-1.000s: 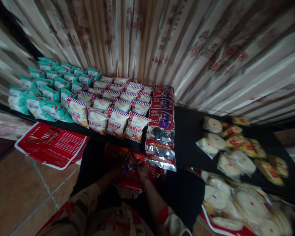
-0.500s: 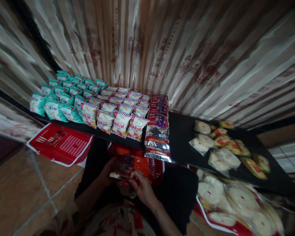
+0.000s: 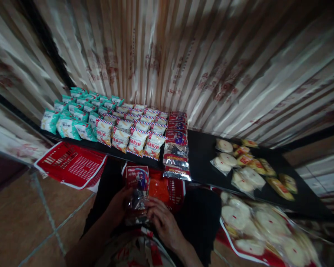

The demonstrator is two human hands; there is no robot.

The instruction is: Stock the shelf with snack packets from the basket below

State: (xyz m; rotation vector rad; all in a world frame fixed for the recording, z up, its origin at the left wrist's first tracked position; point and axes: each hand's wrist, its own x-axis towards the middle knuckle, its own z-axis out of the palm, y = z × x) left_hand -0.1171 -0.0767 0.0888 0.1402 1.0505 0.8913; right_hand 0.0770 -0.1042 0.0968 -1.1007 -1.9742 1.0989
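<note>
Clearly, the red and silver packet (image 3: 137,183) is what the work hangs on: it is held up over the near red basket (image 3: 179,192), its printed front facing the wearer. The left hand (image 3: 119,204) grips its left edge, with some fingers hidden in shadow or behind it. The right hand (image 3: 161,218) has its fingers bent in at the lower right edge, touching the film; whether they pinch or merely steady it, I cannot tell.

For tidy handling, a light hold on the two side edges seems best, since the film looks thin and glossy and would probably crease under a hard squeeze. Keeping the front level and unfolded should also help. An orange packet (image 3: 159,188) lies in the basket just beside the held one, so the right fingers would do well to stay clear of it.

Beyond, on the black worktop (image 3: 202,157), a column of matching red packets (image 3: 176,138) lies overlapped, the nearest silver end jutting past the front edge. Striped white bags (image 3: 137,141) stand close along its left side, so elbow room there looks tight.
</note>
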